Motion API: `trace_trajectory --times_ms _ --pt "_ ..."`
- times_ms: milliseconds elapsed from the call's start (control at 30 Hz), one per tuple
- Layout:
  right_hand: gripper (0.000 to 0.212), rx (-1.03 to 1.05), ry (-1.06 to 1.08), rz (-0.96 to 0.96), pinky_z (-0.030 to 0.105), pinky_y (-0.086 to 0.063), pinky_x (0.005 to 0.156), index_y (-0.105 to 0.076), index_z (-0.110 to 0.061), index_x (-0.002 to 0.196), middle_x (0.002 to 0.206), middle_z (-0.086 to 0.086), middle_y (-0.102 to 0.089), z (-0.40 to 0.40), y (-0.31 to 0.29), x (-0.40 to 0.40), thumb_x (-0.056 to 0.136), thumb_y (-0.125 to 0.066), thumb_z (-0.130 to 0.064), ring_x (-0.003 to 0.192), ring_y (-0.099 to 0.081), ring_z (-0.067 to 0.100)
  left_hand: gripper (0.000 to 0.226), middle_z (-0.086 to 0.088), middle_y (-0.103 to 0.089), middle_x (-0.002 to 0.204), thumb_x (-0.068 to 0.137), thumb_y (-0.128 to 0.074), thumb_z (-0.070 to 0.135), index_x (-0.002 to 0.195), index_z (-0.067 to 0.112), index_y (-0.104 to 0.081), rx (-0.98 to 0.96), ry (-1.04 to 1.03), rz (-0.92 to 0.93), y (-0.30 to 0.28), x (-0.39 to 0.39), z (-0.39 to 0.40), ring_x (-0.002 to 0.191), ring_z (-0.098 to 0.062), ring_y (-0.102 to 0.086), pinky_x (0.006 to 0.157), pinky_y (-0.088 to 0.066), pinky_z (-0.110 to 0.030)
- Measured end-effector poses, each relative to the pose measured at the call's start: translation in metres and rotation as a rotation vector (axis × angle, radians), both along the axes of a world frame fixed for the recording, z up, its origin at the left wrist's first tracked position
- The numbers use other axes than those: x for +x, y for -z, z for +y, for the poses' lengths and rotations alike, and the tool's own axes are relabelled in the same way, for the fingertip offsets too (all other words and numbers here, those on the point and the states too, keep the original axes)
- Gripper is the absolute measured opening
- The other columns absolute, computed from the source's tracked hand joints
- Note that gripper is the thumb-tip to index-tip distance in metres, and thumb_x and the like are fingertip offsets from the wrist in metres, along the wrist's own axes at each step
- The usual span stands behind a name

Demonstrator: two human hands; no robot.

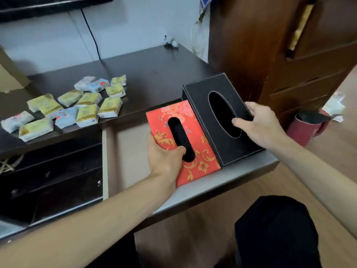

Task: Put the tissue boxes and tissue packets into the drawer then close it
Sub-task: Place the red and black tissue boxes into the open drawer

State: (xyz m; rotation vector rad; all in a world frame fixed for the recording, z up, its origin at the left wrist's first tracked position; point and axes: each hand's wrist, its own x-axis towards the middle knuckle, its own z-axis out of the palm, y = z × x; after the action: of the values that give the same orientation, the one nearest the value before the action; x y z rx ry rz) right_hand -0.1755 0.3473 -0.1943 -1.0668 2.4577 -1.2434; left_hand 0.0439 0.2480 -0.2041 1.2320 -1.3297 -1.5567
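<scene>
The drawer stands pulled open under the dark cabinet top. A red floral tissue box lies in its right half, and my left hand grips the box's near left side with the thumb in the oval slot. Beside it on the right sits a black tissue box, tilted over the drawer's right end. My right hand holds its right side, thumb at the slot's edge. Several yellow and blue tissue packets lie scattered on the cabinet top at the left.
The drawer's left half shows bare pale bottom. A dark cabinet top runs back to the wall with a black cable. A tall brown wooden cupboard stands at the right, a red mug at its foot. Dark shelves lie left of the drawer.
</scene>
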Motion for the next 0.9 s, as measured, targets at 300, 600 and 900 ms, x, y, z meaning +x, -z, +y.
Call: trace_trajectory --times_ms 300,600,900 --pt "0.038 0.303 -0.025 0.009 0.036 -0.052 0.076 -0.068 -0.022 0.12 0.107 0.002 -0.075 -0.007 0.016 -0.004 0.087 -0.071 -0.041 0.096 -0.069 0.029 0.05 -0.019 -0.068 0.1 0.065 -0.067 -0.008 0.107 0.015 -0.054 0.206 -0.008 -0.1 0.011 -0.001 -0.004 0.086 -0.038 -0.069 0.071 -0.06 -0.058" --pt "0.034 0.549 -0.08 0.108 0.047 -0.057 0.081 -0.051 -0.024 0.09 0.091 0.002 -0.065 -0.015 0.053 -0.013 0.083 -0.054 -0.057 0.081 -0.064 0.024 0.051 -0.015 -0.067 0.099 0.069 -0.067 -0.009 0.109 0.017 -0.051 0.275 0.023 -0.109 0.03 0.0 -0.006 0.082 -0.035 -0.069 0.061 -0.061 -0.044" --pt "0.037 0.622 -0.184 0.305 0.044 -0.053 0.083 -0.059 -0.02 0.11 0.11 0.005 -0.068 -0.013 0.024 -0.014 0.093 -0.067 -0.052 0.097 -0.064 0.033 0.038 -0.013 -0.075 0.091 0.086 -0.073 0.009 0.12 0.001 -0.061 0.319 0.266 -0.182 0.009 0.028 -0.042 0.082 -0.023 -0.074 0.055 -0.058 -0.038"
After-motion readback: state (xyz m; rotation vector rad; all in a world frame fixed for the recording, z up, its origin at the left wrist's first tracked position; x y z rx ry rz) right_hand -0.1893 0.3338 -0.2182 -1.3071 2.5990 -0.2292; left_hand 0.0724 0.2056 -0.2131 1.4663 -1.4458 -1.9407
